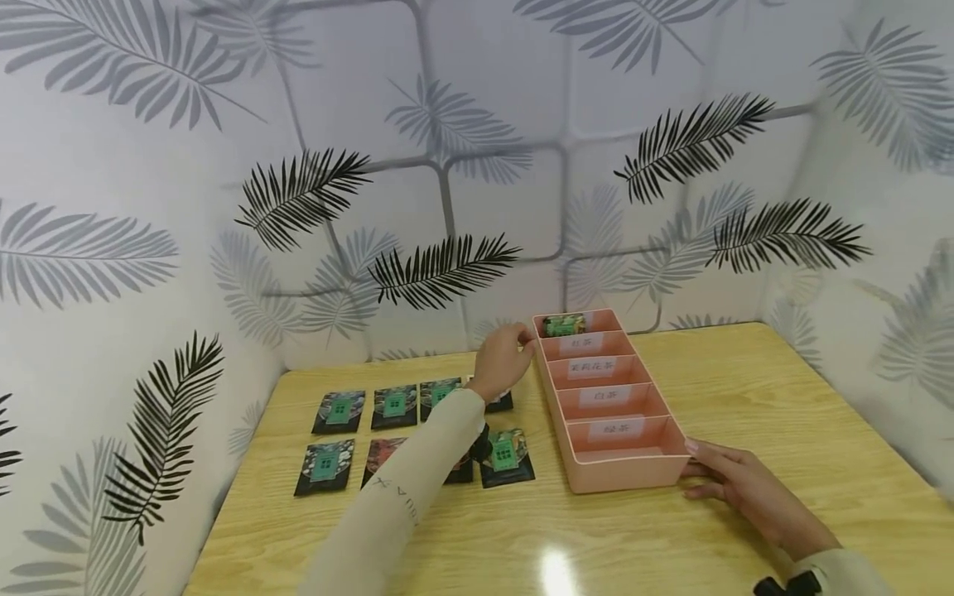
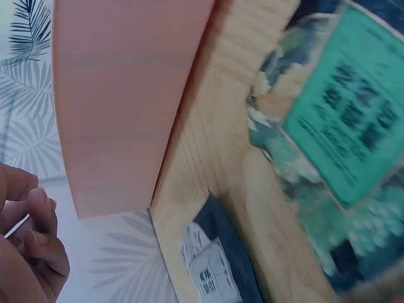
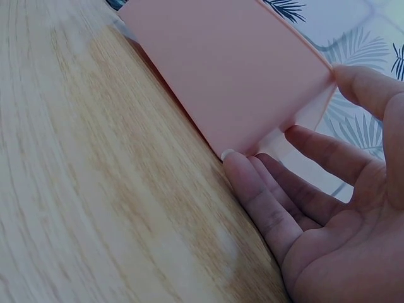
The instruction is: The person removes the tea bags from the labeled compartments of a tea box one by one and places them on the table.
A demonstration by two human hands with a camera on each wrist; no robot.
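Note:
A long pink divided box (image 1: 626, 476) stands on the table, with paper labels in Chinese on its compartments. In its farthest compartment lies a tea packet (image 1: 564, 324) with a green label. My left hand (image 1: 503, 360) is by the box's far left corner, fingers loosely curled and holding nothing; the left wrist view has the fingertips (image 2: 50, 202) just off the rim. My right hand (image 1: 753, 488) holds the near right corner, thumb at the rim and fingers against the lower side (image 3: 265, 183). Left of the box lies a dark packet with a green label (image 1: 507, 458).
Several more dark packets lie in two rows to the left, among them one with white flowers (image 1: 324, 466) and one with a red print (image 1: 382, 454). My left sleeve (image 1: 402, 488) covers parts of some. A leaf-patterned wall (image 1: 507, 207) stands behind the wooden table (image 1: 745, 372).

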